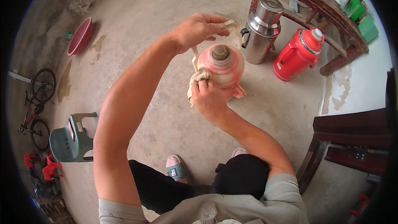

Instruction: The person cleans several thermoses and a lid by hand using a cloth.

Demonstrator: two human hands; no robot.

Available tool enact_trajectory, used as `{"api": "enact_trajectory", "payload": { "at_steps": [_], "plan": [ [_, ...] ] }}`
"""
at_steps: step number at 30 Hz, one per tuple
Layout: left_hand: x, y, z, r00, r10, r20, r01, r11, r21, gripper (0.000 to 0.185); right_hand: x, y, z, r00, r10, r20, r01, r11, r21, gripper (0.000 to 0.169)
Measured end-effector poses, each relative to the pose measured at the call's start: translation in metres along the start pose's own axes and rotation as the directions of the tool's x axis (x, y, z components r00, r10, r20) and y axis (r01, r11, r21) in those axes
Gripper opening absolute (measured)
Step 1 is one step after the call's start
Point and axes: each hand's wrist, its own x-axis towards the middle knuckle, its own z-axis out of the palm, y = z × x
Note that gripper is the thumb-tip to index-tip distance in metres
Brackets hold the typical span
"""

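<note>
In front of me is a pink-and-white thermos flask [228, 77] with a cork stopper [220, 52] in its neck. My left hand [200, 31] grips its raised cream carrying handle [238, 32] at the top. Bunched in my right hand [210, 99] is a beige cloth [202, 74], pressed against the flask's left side. The flask's lower body is partly hidden behind my right hand. Just beyond it on the right stand a stainless steel thermos [262, 32] and a red thermos [295, 56] with a white cap.
A worn wooden table [311, 1] stands at the upper right, above the thermoses. On the concrete floor [168, 121] to my left are a green plastic chair [70, 140] and a red basin [81, 35]. Along the left wall is a bicycle [37, 109]. A dark wooden door frame [348, 124] is at lower right.
</note>
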Motion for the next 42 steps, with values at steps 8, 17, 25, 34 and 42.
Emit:
{"api": "enact_trajectory", "payload": {
  "at_steps": [8,17,25,34,42],
  "plan": [
    [-0.002,-0.004,-0.002,0.997,0.028,-0.076,-0.021,0.995,0.099,0.046,-0.037,0.033,-0.034,0.853,-0.235,0.466,-0.129,0.771,0.624,0.023],
    [-0.008,0.005,-0.003,0.994,-0.01,-0.107,0.023,0.992,0.121,0.047,0.021,0.067,-0.114,0.965,0.249,0.088,-0.168,0.322,0.932,0.026],
    [-0.003,0.026,-0.009,0.995,-0.096,0.001,0.096,0.993,0.069,0.045,0.075,0.036,-0.084,0.903,-0.014,-0.429,0.151,0.946,0.287,0.042],
    [-0.009,0.019,-0.009,0.999,-0.024,0.046,0.02,0.996,0.085,0.043,0.008,0.005,-0.002,0.987,-0.041,-0.159,0.067,0.983,0.168,0.022],
    [-0.006,0.022,-0.004,0.999,-0.051,0.015,0.048,0.987,0.152,0.042,-0.05,0.027,-0.01,0.966,0.066,0.248,-0.168,0.894,0.415,0.026]
  ]
}}
